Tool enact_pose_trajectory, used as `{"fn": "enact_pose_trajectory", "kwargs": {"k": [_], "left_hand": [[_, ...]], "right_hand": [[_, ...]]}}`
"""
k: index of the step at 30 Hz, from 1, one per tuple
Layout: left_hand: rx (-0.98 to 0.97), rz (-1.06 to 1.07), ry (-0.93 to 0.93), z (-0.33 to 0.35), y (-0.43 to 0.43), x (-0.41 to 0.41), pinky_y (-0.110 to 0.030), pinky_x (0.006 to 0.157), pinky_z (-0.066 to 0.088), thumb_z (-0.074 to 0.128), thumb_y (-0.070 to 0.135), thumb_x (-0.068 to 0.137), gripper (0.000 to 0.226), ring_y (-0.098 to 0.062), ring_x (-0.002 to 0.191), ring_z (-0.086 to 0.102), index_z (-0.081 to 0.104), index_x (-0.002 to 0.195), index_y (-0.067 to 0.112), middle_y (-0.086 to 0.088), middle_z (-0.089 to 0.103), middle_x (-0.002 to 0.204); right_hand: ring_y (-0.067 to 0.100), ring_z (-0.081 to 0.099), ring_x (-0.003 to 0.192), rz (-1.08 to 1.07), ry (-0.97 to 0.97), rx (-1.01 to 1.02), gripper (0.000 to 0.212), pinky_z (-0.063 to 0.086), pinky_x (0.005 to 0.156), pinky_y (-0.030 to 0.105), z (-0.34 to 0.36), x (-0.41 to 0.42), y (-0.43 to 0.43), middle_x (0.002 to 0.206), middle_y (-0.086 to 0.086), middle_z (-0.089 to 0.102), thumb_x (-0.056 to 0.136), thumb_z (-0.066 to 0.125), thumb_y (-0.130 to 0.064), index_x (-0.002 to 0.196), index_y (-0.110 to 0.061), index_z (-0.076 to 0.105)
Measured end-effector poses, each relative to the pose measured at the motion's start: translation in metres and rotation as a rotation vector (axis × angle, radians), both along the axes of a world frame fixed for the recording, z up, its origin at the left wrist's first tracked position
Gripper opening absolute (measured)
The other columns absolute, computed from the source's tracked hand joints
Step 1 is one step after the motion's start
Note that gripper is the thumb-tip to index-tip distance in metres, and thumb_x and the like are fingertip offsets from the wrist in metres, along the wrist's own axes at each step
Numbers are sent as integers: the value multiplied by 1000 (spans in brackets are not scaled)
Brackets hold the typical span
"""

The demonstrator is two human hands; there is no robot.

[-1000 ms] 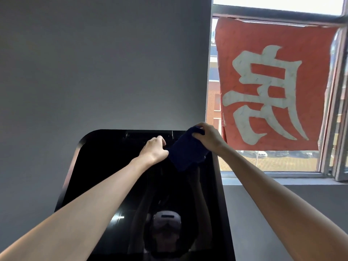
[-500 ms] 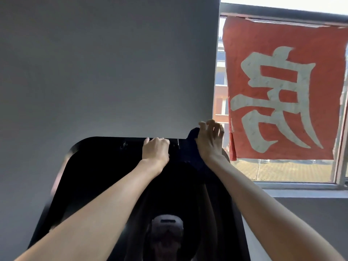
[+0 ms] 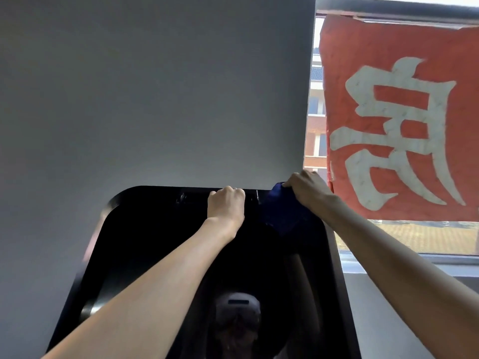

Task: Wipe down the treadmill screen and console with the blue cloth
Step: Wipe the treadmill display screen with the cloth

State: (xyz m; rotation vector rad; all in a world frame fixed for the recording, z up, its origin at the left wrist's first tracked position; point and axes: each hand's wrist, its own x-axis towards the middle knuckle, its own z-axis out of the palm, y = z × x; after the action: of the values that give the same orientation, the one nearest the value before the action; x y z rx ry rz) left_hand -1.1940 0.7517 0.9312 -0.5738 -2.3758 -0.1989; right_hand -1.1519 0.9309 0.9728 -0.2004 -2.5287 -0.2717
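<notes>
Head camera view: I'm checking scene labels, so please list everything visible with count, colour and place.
treadmill screen: one, glossy black, lower centre, in front of the wall
blue cloth: one, dark blue, at the screen's top right corner
wall: one, grey, upper left
window: one, dark frame, right side
banner: one, red with a white character, hanging in the window
left hand: one, grips the screen's top edge
right hand: one, grips the blue cloth

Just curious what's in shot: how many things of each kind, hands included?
2 bare hands: left hand, right hand
1 glossy black treadmill screen
1 crumpled blue cloth
1 red fabric banner with a white character
Total: 5
</notes>
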Motion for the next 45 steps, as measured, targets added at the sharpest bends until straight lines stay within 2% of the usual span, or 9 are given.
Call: {"fn": "enact_pose_trajectory", "kwargs": {"k": [3,7,12,15,21,27,32,39,45], "left_hand": [[12,5,-33,3,1,-1,-30,90,41,59,10,87,35,-24,106,60,60,121,20,-6,62,113],[9,11,-41,4,1,2,-31,88,43,61,9,86,35,-25,106,61,61,120,19,-6,63,112],[-36,20,-17,6,1,6,-31,82,44,58,9,88,27,-25,104,61,62,114,16,-7,62,110],[-46,20,-12,8,4,7,-31,79,43,57,7,88,23,-26,102,62,63,109,15,-7,63,108],[16,44,-43,15,5,1,-31,77,46,67,7,83,28,-24,99,64,66,110,18,-5,66,105],[53,19,-88,14,3,-2,-27,68,39,68,5,81,27,-25,87,63,68,105,17,-2,62,85],[43,18,-59,11,4,-1,-27,65,40,71,2,76,29,-22,84,63,67,102,17,-2,64,88],[26,48,6,8,9,-1,-30,70,41,59,0,85,29,-26,96,64,66,108,16,-6,66,101],[14,66,-5,9,10,-4,-28,69,40,64,3,83,32,-25,97,64,65,111,19,-5,66,103]], "right_hand": [[32,54,106,59,-21,-309,32,40,101,45,-20,-19,-14,120,19,58,93,36,-16,108,-4,61],[22,10,145,115,63,-141,65,1,118,40,-59,-12,-23,156,3,19,94,19,-53,146,-13,24],[25,33,138,247,103,221,83,32,110,45,-68,-6,5,149,3,36,88,11,-70,144,-13,34],[24,24,142,225,61,114,96,21,114,43,-56,-13,-2,153,-2,28,77,-1,-78,146,-19,28],[20,12,145,226,104,104,94,10,117,39,-67,-10,-13,156,-7,18,77,-21,-70,150,-23,16],[36,27,137,-17,288,-194,91,25,111,48,-83,-1,-1,150,9,32,83,-2,-70,143,-10,30],[24,-2,144,-23,278,-411,78,1,117,41,-92,10,-6,158,3,5,81,18,-49,150,-14,6],[24,-4,145,181,103,-13,81,-10,116,37,-77,-13,-29,158,3,4,76,17,-46,149,-12,6],[28,10,144,179,193,75,81,2,117,38,-83,-8,-8,155,3,19,79,12,-54,149,-13,16]]}}
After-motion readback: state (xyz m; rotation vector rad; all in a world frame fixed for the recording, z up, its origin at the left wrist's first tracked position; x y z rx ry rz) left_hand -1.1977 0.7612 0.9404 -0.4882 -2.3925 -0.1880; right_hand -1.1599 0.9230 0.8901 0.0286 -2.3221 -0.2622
